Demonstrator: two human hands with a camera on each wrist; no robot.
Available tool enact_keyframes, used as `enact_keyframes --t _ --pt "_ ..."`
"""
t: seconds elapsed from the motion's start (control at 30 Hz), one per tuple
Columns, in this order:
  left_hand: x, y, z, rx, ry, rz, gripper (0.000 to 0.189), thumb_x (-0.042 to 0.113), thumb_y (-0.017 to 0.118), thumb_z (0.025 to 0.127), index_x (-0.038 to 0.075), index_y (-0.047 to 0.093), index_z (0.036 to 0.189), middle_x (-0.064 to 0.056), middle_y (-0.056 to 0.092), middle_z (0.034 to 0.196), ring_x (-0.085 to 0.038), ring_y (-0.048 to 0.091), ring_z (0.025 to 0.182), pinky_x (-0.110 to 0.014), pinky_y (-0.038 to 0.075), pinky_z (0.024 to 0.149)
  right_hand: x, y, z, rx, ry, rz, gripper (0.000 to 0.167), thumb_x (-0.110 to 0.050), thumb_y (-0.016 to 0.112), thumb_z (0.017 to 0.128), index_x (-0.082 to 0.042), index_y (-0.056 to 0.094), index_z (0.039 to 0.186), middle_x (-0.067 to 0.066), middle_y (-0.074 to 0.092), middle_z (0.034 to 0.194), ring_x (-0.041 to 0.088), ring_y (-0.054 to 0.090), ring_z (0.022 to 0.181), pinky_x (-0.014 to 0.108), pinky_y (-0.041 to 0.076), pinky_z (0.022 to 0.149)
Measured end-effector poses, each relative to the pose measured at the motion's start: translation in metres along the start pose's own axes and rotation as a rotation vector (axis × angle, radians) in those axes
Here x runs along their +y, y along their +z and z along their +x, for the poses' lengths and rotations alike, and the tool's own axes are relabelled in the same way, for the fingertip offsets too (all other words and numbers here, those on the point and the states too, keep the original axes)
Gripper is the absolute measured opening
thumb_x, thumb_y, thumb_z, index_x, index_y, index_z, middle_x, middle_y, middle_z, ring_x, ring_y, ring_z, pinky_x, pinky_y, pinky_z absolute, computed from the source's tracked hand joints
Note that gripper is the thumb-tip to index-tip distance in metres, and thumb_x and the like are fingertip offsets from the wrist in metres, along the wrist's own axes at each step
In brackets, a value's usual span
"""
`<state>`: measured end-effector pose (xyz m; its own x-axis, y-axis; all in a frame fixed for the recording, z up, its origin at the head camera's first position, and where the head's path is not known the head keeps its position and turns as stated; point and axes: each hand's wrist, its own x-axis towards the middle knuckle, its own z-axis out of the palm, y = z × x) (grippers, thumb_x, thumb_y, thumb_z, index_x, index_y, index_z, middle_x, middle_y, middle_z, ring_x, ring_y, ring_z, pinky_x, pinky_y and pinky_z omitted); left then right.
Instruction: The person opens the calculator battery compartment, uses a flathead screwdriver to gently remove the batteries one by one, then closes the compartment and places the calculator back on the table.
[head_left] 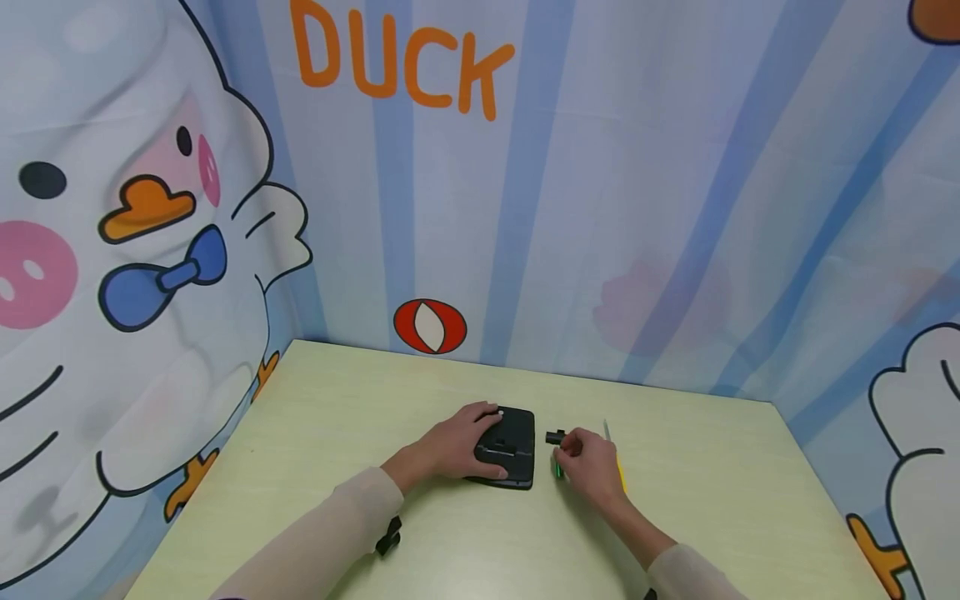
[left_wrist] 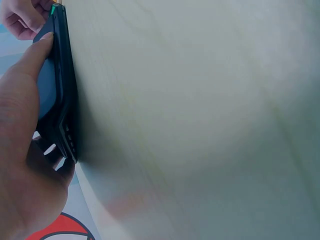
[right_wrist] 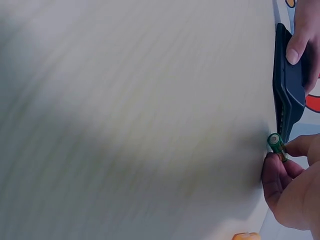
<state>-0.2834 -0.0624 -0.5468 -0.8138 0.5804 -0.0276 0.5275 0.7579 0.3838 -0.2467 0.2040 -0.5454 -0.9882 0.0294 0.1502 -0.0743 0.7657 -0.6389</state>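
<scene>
Left grip held the black device beneath it; right grip pinched a green battery. Probably wanted steady device, light pinch, battery ends uncovered.

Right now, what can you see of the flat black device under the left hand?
The black device is flat with rounded corners, plastic by its look, with what seems a long recess in its upper face. It lies on the pale table; the left hand grips its left part, thumb resting on top.
</scene>
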Motion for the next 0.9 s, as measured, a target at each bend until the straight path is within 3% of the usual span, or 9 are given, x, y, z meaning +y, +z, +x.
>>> enact_keyframes --t 0.9 --pt "0.0004 0.0001 -0.0001 -0.005 -0.008 -0.006 0.101 0.074 0.070 0.088 0.018 0.039 0.166 -0.004 0.030 0.172 -0.024 0.029 0.157 -0.047 0.041 0.119 -0.0056 0.0039 0.0011 -0.037 0.002 -0.061 0.013 -0.002 0.075 0.088 -0.007 0.065 0.082 0.002 0.059 0.074 0.018 0.053 0.070 0.030 0.044 0.063"
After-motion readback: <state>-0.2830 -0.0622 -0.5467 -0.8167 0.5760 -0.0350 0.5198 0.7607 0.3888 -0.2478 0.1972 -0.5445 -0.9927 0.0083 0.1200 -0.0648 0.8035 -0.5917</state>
